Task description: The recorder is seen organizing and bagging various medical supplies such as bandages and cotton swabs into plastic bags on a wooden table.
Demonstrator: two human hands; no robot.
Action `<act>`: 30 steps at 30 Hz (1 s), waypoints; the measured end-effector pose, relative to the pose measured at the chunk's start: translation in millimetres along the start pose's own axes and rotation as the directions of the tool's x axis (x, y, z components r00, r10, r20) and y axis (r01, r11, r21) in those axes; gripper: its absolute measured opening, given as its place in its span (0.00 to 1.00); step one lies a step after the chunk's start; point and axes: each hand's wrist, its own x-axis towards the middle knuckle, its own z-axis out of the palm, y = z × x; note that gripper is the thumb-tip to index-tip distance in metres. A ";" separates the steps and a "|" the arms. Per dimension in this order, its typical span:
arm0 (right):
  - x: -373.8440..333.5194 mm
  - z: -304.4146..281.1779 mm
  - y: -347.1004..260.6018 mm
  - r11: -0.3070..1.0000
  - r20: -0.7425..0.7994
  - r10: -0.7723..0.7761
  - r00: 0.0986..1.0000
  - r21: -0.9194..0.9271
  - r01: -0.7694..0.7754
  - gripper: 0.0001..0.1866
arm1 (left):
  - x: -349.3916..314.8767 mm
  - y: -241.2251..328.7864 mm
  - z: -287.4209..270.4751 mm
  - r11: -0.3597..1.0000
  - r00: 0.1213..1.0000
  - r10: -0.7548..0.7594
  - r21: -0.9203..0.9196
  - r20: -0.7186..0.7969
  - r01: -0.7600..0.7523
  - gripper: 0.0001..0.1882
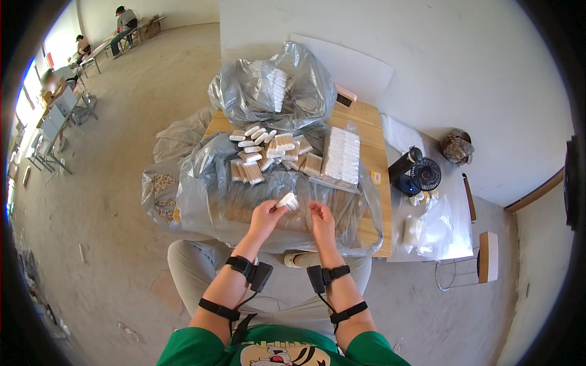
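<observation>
My left hand [264, 219] pinches a small pack of cotton swabs [290, 203] by its left end, above the near part of the grey plastic bag [204, 183]. Just right of that pack, my right hand [323, 222] is closed, thumb against the fingers; anything between them is too small to make out. Beyond both hands lies a loose heap of cotton swab packs [284, 143], some showing wooden sticks, others their white ends. To its right stands a neat block of stacked white packs [340, 155].
A second grey bag [244, 91] holding white packs sits at the table's far end. Loose swabs fill a clear bag [163, 183] at left. A black fan [425, 175], a dark bottle [404, 163] and clear plastic bags [436, 229] occupy the right side table. People sit far left.
</observation>
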 end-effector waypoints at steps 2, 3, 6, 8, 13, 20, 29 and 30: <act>1.5 6.5 -14.0 0.986 0.004 -0.144 0.990 -0.081 0.144 0.11 | 0.6 7.4 -3.7 0.804 0.921 0.383 0.463 0.077 -0.373 0.11; 1.8 13.6 -24.3 0.944 0.073 -0.241 0.968 -0.212 0.251 0.11 | 0.2 10.3 -5.7 0.805 0.923 0.379 0.466 0.073 -0.367 0.11; 8.9 17.2 -30.5 0.916 0.175 -0.230 0.957 -0.294 0.274 0.11 | 2.4 16.8 -4.2 0.782 0.902 0.398 0.451 0.168 -0.430 0.10; 12.1 21.2 -31.4 0.949 0.215 -0.133 0.968 -0.253 0.187 0.10 | 5.7 16.8 -5.8 0.820 0.903 0.406 0.380 0.143 -0.429 0.11; 11.1 30.9 -28.1 0.971 0.090 -0.164 0.982 -0.161 0.177 0.06 | 6.3 15.0 -2.6 0.878 0.912 0.409 0.267 0.007 -0.396 0.08; 7.0 40.6 -38.6 0.953 0.046 -0.166 0.985 -0.250 0.173 0.06 | 9.9 11.4 -4.4 0.799 0.838 0.537 0.376 -0.096 -0.469 0.08; -0.9 41.8 -26.2 0.990 0.221 0.060 0.973 0.115 -0.087 0.19 | 14.7 16.9 -4.2 0.839 0.789 0.488 0.450 -0.374 -0.306 0.13; -11.9 48.1 -29.6 0.901 0.314 0.232 0.921 0.287 -0.324 0.20 | 14.6 15.2 -6.7 0.839 0.786 0.488 0.452 -0.378 -0.304 0.13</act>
